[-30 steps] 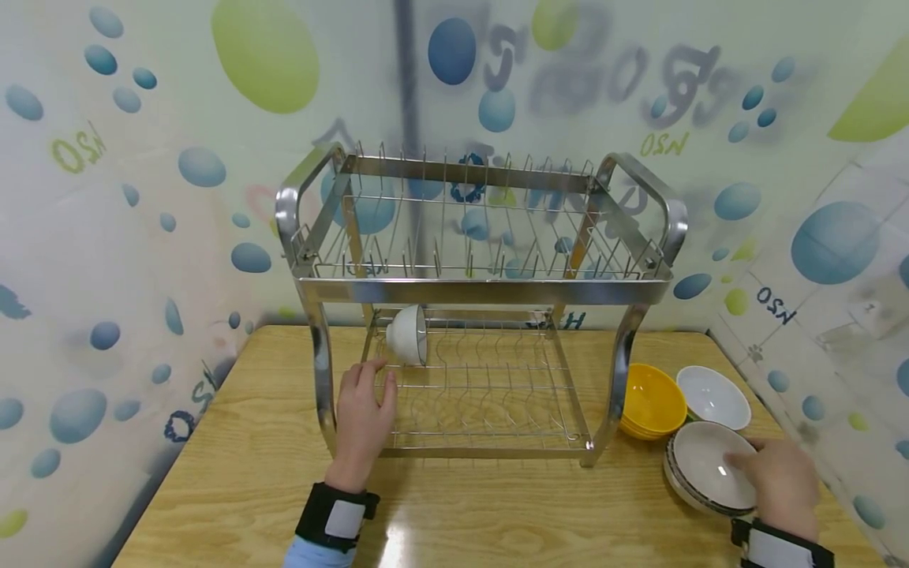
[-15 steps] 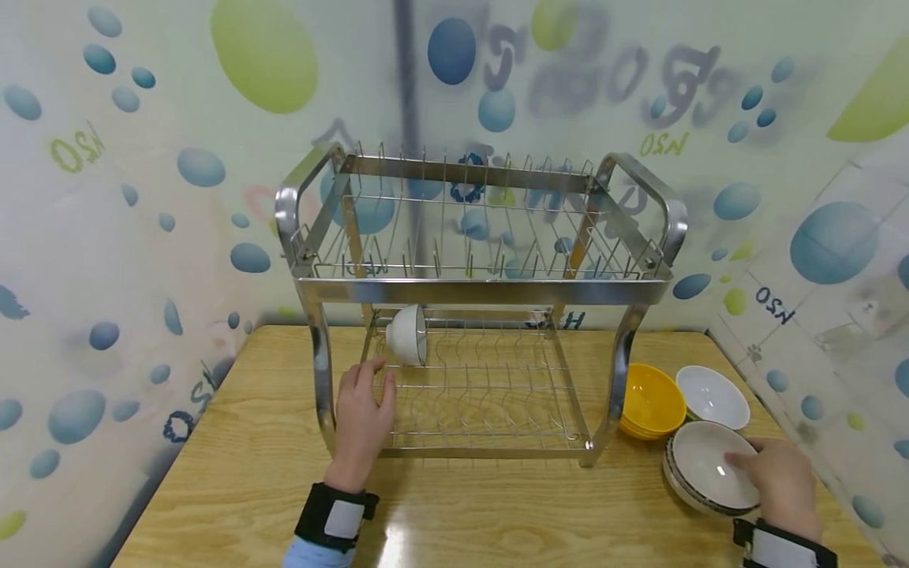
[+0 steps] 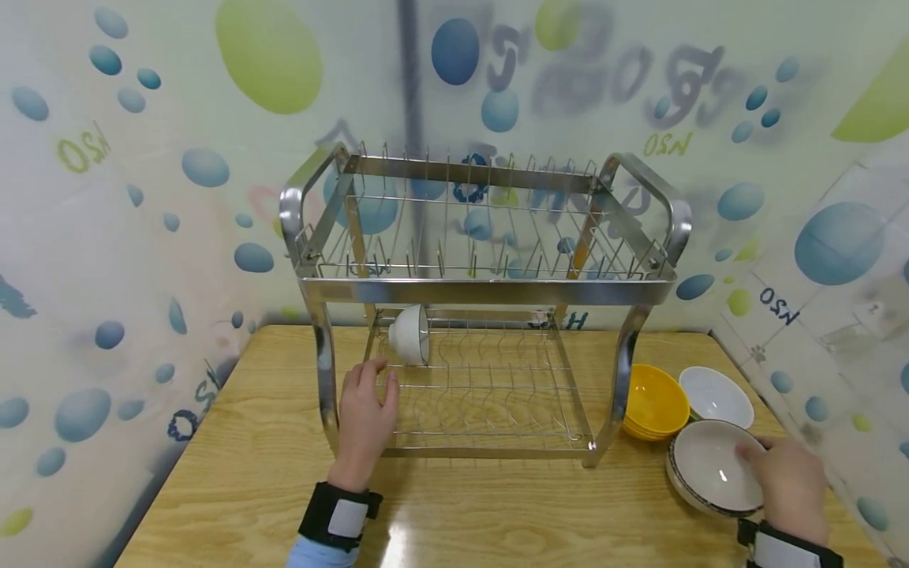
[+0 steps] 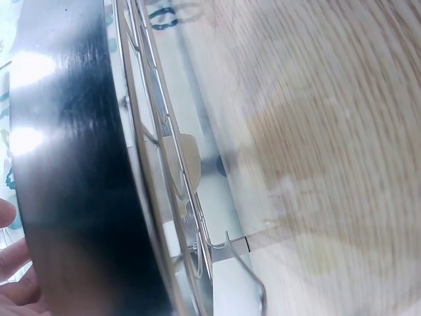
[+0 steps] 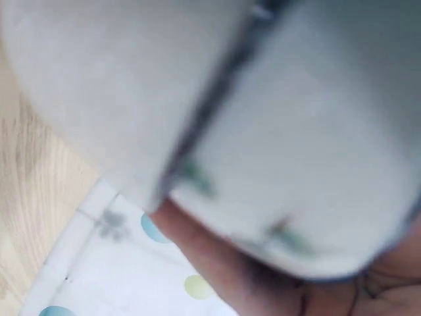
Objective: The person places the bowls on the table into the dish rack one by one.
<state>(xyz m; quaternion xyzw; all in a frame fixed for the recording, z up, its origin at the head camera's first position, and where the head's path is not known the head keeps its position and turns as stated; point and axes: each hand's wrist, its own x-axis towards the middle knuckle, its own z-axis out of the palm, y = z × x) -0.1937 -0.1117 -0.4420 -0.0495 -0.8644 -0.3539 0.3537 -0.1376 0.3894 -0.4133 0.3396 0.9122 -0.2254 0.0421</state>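
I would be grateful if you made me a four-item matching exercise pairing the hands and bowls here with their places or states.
1. left hand
2. yellow bowls
3. right hand
4. bowl on its side

A. on the lower tier of the rack
B. gripping a dark-rimmed bowl
C. at the rack's left front leg
D. stacked near the rack's right front leg

Pairs: 1-C, 2-D, 3-B, 4-A

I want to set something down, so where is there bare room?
The table is bare before the rack, between left wristband and dark-rimmed bowl, and left of the rack. Right of it, yellow bowls, a white bowl, the dark-rimmed bowl and right hand crowd together.
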